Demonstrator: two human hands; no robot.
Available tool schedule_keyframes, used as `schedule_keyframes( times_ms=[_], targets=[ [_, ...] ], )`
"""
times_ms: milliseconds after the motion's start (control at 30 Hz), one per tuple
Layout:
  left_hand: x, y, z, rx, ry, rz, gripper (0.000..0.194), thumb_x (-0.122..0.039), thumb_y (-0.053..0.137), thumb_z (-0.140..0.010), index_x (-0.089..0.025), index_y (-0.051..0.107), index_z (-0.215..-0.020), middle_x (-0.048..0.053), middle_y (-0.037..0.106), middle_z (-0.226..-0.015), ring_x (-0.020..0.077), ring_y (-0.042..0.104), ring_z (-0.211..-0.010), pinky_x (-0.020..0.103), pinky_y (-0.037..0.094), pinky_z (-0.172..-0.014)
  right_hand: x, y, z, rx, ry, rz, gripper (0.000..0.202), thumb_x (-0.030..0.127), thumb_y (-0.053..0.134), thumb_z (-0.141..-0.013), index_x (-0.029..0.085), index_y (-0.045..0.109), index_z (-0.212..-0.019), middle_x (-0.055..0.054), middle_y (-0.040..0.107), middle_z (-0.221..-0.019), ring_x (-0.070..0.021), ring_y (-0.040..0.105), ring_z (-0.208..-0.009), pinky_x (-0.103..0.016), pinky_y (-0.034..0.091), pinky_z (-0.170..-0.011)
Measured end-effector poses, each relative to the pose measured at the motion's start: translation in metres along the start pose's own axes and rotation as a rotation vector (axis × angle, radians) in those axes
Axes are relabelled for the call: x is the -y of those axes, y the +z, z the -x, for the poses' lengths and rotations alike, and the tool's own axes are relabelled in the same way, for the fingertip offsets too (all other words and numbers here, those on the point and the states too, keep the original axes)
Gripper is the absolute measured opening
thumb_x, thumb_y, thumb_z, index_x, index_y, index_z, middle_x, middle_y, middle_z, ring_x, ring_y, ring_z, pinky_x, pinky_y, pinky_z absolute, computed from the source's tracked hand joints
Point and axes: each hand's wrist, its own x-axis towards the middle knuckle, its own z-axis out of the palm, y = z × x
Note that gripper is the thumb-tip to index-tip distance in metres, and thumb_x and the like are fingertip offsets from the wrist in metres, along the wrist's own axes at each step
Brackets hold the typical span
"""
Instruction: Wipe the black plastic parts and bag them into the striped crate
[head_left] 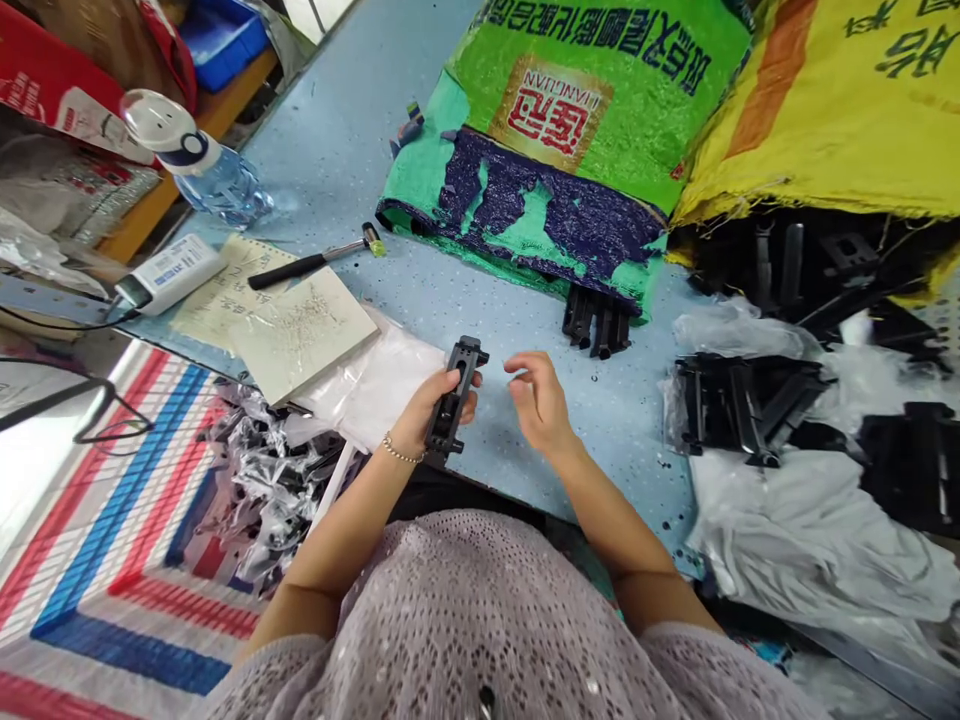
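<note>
My left hand, with a bead bracelet at the wrist, is closed round a long black plastic part with a slotted middle and small pegs at its ends. The thumb lies on top of the part and the fingers wrap its far side. To the right, apart from the part, my right hand hovers over the blue table with curled fingers spread and nothing visible in them. Beyond it, several black parts stick out of the mouth of a green woven sack.
A small hammer lies by a pale block and clear plastic bags. A water bottle and white box stand left. Bagged black parts and a yellow sack are right. A striped bag holds wrapped parts.
</note>
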Motion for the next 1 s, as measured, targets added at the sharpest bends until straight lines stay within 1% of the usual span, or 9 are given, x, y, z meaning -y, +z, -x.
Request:
schedule_keyframes(
  times_ms=[100,200,433,533,600,667,767,867,1000],
  targets=[
    [0.000,0.004,0.008,0.015,-0.057,0.027,0.047,-0.056,0.073,-0.074,-0.014,0.064,-0.093,0.001,0.057,-0.067,0.0090,0.044,-0.050,0.024,0.032,-0.046,-0.009,0.010,-0.037,0.065,-0.117,0.274,0.046,0.066,0.041,-0.098,0.023,0.057,-0.094,-0.009,0.062,-0.089,-0.0252,0.057,-0.089,-0.039,0.048,-0.079],
    [-0.003,0.006,0.008,-0.090,0.022,0.052,0.040,-0.051,0.072,-0.076,-0.014,0.064,-0.087,0.002,0.059,-0.069,0.0096,0.048,-0.051,0.023,0.035,-0.046,-0.012,0.024,-0.051,0.133,-0.120,0.278,0.052,0.063,0.028,-0.103,0.023,0.051,-0.080,-0.004,0.057,-0.073,-0.0203,0.054,-0.072,-0.034,0.043,-0.069],
    [-0.008,-0.002,-0.001,-0.255,0.154,-0.108,0.037,-0.051,0.062,-0.086,-0.019,0.063,-0.106,0.002,0.064,-0.080,0.0112,0.056,-0.057,0.024,0.045,-0.053,0.008,0.035,0.004,0.341,-0.368,0.317,0.044,0.046,0.031,-0.106,0.022,0.054,-0.078,-0.004,0.057,-0.072,-0.0186,0.051,-0.071,-0.032,0.041,-0.069],
    [0.012,-0.005,-0.008,-0.380,0.249,-0.440,0.050,-0.046,0.060,-0.089,-0.024,0.053,-0.134,0.009,0.064,-0.123,0.0211,0.065,-0.104,0.033,0.053,-0.090,-0.005,0.015,-0.002,0.296,-0.237,0.394,0.042,0.039,0.029,-0.107,0.022,0.055,-0.079,-0.003,0.057,-0.071,-0.0180,0.051,-0.068,-0.031,0.041,-0.067],
    [0.033,-0.005,-0.011,-0.426,0.310,-0.729,0.067,-0.042,0.061,-0.089,-0.024,0.038,-0.150,0.013,0.047,-0.149,0.0291,0.044,-0.139,0.045,0.036,-0.116,-0.026,-0.011,-0.026,0.085,-0.069,0.557,0.039,0.039,0.030,-0.106,0.021,0.060,-0.089,-0.008,0.062,-0.084,-0.0220,0.055,-0.081,-0.035,0.045,-0.075],
    [0.055,-0.002,-0.010,-0.406,0.324,-0.999,0.078,-0.038,0.063,-0.089,-0.022,0.028,-0.156,0.017,0.037,-0.156,0.0355,0.029,-0.148,0.056,0.022,-0.122,-0.051,-0.039,-0.054,-0.170,0.127,0.781,0.034,0.039,0.037,-0.103,0.015,0.061,-0.112,-0.019,0.062,-0.112,-0.0309,0.055,-0.103,-0.045,0.045,-0.090],
    [0.078,0.006,-0.007,-0.352,0.298,-1.221,0.078,-0.036,0.065,-0.088,-0.024,0.030,-0.156,0.020,0.037,-0.154,0.0408,0.033,-0.144,0.065,0.025,-0.116,-0.081,-0.063,-0.080,-0.195,0.352,0.903,0.054,0.033,0.049,-0.096,0.006,0.044,-0.143,-0.031,0.042,-0.145,-0.0424,0.047,-0.126,-0.060,0.039,-0.101],
    [0.075,0.009,-0.010,-0.303,0.373,-1.125,0.068,-0.044,0.064,-0.090,-0.026,0.040,-0.151,0.018,0.039,-0.150,0.0367,0.038,-0.141,0.061,0.030,-0.116,-0.082,-0.059,-0.068,-0.144,0.349,0.656,0.059,0.032,0.047,-0.096,0.014,0.035,-0.151,-0.025,0.039,-0.151,-0.0386,0.041,-0.137,-0.059,0.035,-0.110],
    [0.043,0.008,-0.022,-0.194,0.438,-0.561,0.061,-0.057,0.054,-0.095,-0.027,0.041,-0.146,0.013,0.051,-0.141,0.0245,0.056,-0.124,0.046,0.045,-0.109,-0.035,-0.029,-0.014,-0.004,0.157,0.183,0.056,0.044,0.051,-0.098,0.026,0.035,-0.149,-0.014,0.046,-0.148,-0.0290,0.048,-0.133,-0.050,0.041,-0.111]
  ],
)
